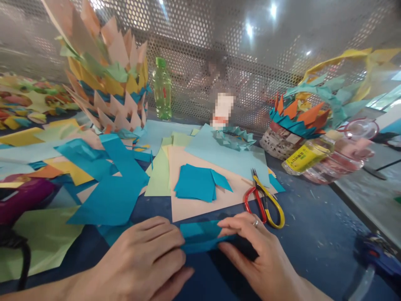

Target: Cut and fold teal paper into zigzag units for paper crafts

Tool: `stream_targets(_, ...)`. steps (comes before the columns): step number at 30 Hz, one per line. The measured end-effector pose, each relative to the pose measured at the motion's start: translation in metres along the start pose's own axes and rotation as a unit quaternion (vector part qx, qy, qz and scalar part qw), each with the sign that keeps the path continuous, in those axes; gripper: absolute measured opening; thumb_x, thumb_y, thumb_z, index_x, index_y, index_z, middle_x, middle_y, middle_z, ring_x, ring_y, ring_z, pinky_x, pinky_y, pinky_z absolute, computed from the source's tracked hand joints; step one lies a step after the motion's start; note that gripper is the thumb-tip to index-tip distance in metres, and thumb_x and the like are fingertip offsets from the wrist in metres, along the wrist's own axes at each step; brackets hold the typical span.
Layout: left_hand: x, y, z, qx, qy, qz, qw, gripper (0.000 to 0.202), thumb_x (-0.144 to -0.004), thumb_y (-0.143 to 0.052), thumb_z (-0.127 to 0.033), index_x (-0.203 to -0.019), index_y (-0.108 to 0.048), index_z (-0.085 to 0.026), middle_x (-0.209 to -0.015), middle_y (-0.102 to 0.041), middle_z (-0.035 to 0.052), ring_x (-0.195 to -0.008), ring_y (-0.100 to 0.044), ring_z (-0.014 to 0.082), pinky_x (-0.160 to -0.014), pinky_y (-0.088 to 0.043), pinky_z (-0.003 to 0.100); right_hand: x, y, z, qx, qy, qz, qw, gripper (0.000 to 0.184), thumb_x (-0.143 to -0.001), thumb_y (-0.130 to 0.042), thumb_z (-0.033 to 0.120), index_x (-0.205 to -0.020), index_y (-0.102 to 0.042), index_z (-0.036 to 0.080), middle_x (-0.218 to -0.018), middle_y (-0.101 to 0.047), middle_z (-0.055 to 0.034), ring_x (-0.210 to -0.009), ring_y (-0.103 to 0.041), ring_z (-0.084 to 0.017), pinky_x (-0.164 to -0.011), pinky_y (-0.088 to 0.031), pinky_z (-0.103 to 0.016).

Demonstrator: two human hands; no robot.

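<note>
A folded strip of blue paper [200,238] lies between my two hands near the front of the table. My left hand [147,255] has its fingers curled over the strip's left end. On the right end, my right hand [250,246], with a ring on one finger, pinches the paper between thumb and fingers. Just beyond lies a stack of blue paper squares [196,184] on a peach sheet [180,209]. Scissors with red and yellow handles [265,200] rest to the right of the stack, blades pointing away.
Blue offcuts [106,200] and a purple tool [28,198] lie left. Behind stand a layered paper model [109,83] and a green bottle [163,90]. At right are a paper-trimmed basket [282,138], a clear bottle with yellow label [305,156] and a blue glue gun [377,255].
</note>
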State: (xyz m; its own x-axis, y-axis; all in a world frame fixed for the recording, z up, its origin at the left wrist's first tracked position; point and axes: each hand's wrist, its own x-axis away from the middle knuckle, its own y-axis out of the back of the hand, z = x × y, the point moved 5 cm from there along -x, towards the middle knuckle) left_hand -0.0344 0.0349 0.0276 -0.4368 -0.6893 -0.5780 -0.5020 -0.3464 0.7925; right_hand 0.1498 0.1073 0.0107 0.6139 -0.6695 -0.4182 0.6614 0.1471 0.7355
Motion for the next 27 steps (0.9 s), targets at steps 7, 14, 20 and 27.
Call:
stream_targets(7, -0.001, -0.003, 0.004, -0.047, 0.046, 0.005, 0.998, 0.024, -0.098, -0.045, -0.027, -0.098, -0.068, -0.024, -0.086, -0.067, 0.0021, -0.075, -0.063, 0.0156, -0.070, -0.049, 0.028, 0.000, -0.005, -0.010, 0.030, -0.084, 0.002, 0.996, 0.016, -0.088, -0.063, 0.040, -0.094, -0.066, 0.026, -0.074, -0.064, -0.0009, -0.066, -0.063, -0.017, -0.059, -0.053, -0.028)
stream_targets(14, -0.006, -0.004, 0.002, -0.066, 0.004, 0.000, 0.998, 0.028, -0.095, -0.043, -0.021, -0.091, -0.070, -0.023, -0.081, -0.067, 0.0035, -0.075, -0.063, 0.0176, -0.073, -0.054, 0.030, -0.006, -0.007, -0.003, 0.079, -0.057, 0.006, 0.995, 0.012, -0.088, -0.063, 0.037, -0.089, -0.063, 0.024, -0.077, -0.066, -0.0019, -0.075, -0.062, -0.021, -0.062, -0.049, -0.031)
stream_targets(20, 0.000, -0.015, -0.001, -0.017, -0.029, 0.021, 0.999, 0.030, -0.093, -0.050, -0.023, -0.118, -0.066, -0.026, -0.104, -0.074, 0.0018, -0.098, -0.068, 0.0175, -0.095, -0.054, 0.028, -0.006, -0.009, -0.006, 0.105, -0.048, 0.006, 0.993, 0.014, -0.086, -0.066, 0.037, -0.087, -0.061, 0.024, -0.078, -0.064, -0.0024, -0.079, -0.060, -0.022, -0.066, -0.046, -0.033)
stream_targets(27, 0.014, -0.014, 0.014, -0.040, 0.090, 0.018, 0.995, 0.036, -0.096, -0.050, -0.033, -0.131, -0.054, -0.024, -0.123, -0.067, 0.0051, -0.108, -0.066, 0.0209, -0.097, -0.052, 0.032, -0.008, -0.002, 0.004, 0.032, -0.004, -0.019, 0.999, 0.009, -0.087, -0.066, 0.023, -0.081, -0.060, 0.023, -0.072, -0.063, 0.0008, -0.073, -0.058, -0.017, -0.067, -0.045, -0.031)
